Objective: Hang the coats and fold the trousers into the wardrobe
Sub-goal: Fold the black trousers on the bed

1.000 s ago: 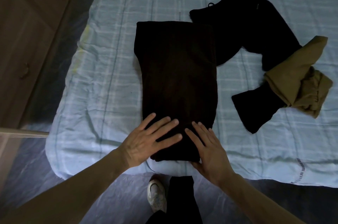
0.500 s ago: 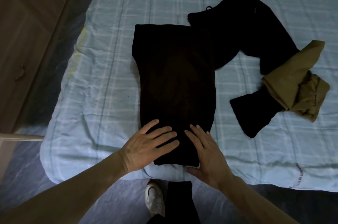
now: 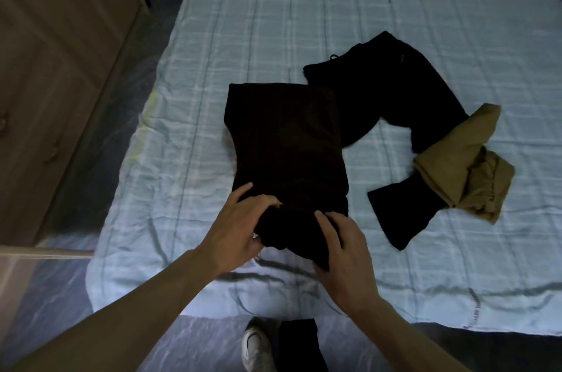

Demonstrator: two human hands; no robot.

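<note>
Dark brown trousers (image 3: 286, 143) of soft cloth, folded into a long panel, lie mid-frame on a pale blue checked bedcover (image 3: 213, 67). At 6 o'clock, the left hand (image 3: 237, 225) and right hand (image 3: 343, 250) curl fingers round the bunched near end. Limp and light, it likely sags; both corners want holding.

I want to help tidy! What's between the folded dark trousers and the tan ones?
Black trousers lie there, unfolded on the bed, with the tan ones over one leg, as the head view shows.
</note>
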